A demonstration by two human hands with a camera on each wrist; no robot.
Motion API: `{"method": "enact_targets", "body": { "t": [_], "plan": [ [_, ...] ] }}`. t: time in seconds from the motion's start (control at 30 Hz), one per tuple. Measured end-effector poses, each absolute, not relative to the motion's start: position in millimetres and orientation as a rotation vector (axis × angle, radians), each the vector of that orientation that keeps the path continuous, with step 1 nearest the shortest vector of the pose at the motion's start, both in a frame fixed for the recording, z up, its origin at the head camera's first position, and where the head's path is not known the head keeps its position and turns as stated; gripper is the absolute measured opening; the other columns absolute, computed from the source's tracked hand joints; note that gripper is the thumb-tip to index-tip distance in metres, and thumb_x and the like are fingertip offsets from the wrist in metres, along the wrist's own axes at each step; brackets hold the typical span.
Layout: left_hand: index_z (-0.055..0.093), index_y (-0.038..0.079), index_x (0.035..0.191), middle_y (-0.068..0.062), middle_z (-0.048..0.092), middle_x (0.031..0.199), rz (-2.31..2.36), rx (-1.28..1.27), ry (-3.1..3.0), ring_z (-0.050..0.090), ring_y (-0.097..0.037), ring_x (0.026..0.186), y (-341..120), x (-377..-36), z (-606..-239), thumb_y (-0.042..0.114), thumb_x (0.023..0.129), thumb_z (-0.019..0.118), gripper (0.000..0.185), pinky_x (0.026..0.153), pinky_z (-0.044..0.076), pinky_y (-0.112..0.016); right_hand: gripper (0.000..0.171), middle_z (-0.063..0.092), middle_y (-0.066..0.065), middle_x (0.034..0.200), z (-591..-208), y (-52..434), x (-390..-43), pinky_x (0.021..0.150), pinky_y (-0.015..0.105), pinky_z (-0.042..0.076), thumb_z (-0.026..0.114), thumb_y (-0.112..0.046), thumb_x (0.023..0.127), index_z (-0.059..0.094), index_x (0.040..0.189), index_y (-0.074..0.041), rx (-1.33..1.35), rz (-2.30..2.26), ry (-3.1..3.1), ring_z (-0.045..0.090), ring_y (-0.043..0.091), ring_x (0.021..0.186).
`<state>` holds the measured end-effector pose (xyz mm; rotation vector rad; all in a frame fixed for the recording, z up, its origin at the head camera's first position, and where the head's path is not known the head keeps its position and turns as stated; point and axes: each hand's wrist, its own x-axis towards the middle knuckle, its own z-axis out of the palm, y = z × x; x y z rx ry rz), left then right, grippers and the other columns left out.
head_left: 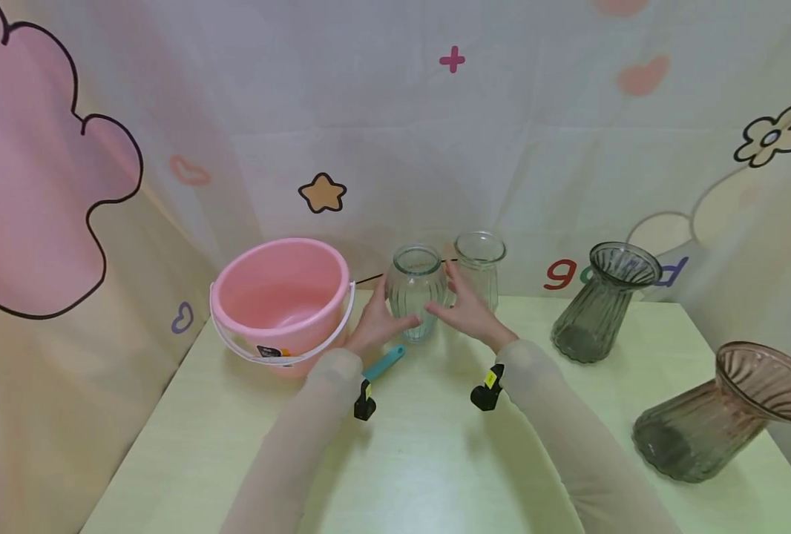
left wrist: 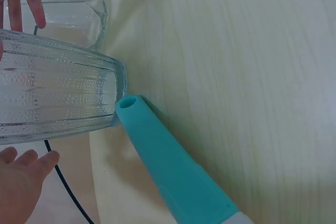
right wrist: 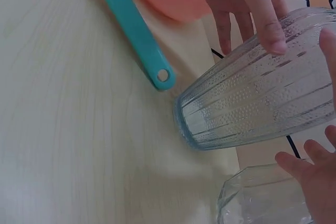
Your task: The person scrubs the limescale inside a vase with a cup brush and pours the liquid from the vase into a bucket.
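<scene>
A clear ribbed glass vase [head_left: 417, 293] stands upright near the back of the table, between both hands. On its left side is my left hand [head_left: 372, 325], fingers extended and thumb across the front. My right hand [head_left: 467, 308] is at the other side, its fingers spread. In the left wrist view a gap shows between the left fingers [left wrist: 48, 162] and the glass [left wrist: 58, 90]. Whether either thumb touches the vase I cannot tell. A teal handle [right wrist: 137, 32] lies by the vase's base, its other end hidden by the left sleeve in the head view.
Left of the vase stands a pink bucket [head_left: 282, 248] with a white bail. A second clear vase [head_left: 481, 271] is just behind to the right. Farther right are a grey-green glass vase [head_left: 596, 311] and a brownish-pink one [head_left: 716, 415]. A printed curtain [head_left: 395, 133] hangs behind the table.
</scene>
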<state>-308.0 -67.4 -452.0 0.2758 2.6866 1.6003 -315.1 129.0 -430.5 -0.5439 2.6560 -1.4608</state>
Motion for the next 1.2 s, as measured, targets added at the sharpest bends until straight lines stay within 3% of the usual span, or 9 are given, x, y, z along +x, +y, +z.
{"method": "enact_targets", "body": {
  "t": [0.3, 0.6, 0.8, 0.97, 1.2],
  "plan": [
    [0.017, 0.025, 0.144, -0.004, 0.038, 0.142, 1.676, 0.258, 2.659, 0.039, -0.029, 0.127, -63, -316, -462, 0.033, 0.070, 0.079, 0.097, 0.098, 0.038, -0.049, 0.100, 0.007, 0.010, 0.154, -436, 117, -323, 0.107, 0.056, 0.018, 0.068, -0.036, 0.081, -0.005, 0.148, -0.022, -0.487, -1.542, 2.594, 0.011, 0.030, 0.140],
    [0.020, 0.022, 0.143, -0.004, 0.040, 0.140, 1.650, 0.248, 2.697, 0.040, -0.026, 0.128, -63, -310, -456, 0.032, 0.069, 0.080, 0.096, 0.100, 0.037, -0.048, 0.096, 0.022, 0.012, 0.149, -433, 115, -319, 0.098, 0.056, 0.035, 0.071, -0.033, 0.079, 0.005, 0.148, -0.026, -0.459, -1.544, 2.655, 0.032, 0.038, 0.130],
    [0.022, 0.022, 0.142, -0.003, 0.041, 0.139, 1.637, 0.234, 2.726, 0.040, -0.024, 0.127, -60, -298, -443, 0.034, 0.067, 0.081, 0.097, 0.100, 0.037, -0.048, 0.095, 0.027, 0.013, 0.146, -423, 119, -305, 0.096, 0.058, 0.036, 0.073, -0.031, 0.077, 0.009, 0.147, -0.023, -0.523, -1.583, 2.663, 0.034, 0.040, 0.128],
    [0.021, 0.019, 0.142, -0.007, 0.042, 0.139, 1.629, 0.294, 2.705, 0.042, -0.026, 0.126, -58, -272, -433, 0.033, 0.065, 0.082, 0.099, 0.099, 0.038, -0.047, 0.095, 0.029, 0.012, 0.144, -414, 125, -281, 0.099, 0.053, 0.035, 0.075, -0.027, 0.076, 0.011, 0.146, -0.018, -0.597, -1.546, 2.689, 0.032, 0.034, 0.131],
    [0.019, 0.017, 0.143, -0.004, 0.039, 0.139, 1.614, 0.361, 2.667, 0.042, -0.023, 0.125, -53, -238, -435, 0.035, 0.066, 0.081, 0.100, 0.097, 0.040, -0.044, 0.092, 0.032, 0.015, 0.137, -410, 137, -242, 0.076, 0.044, 0.053, 0.076, -0.018, 0.075, 0.015, 0.144, -0.018, -0.646, -1.578, 2.615, 0.040, 0.043, 0.121]
  ]
}}
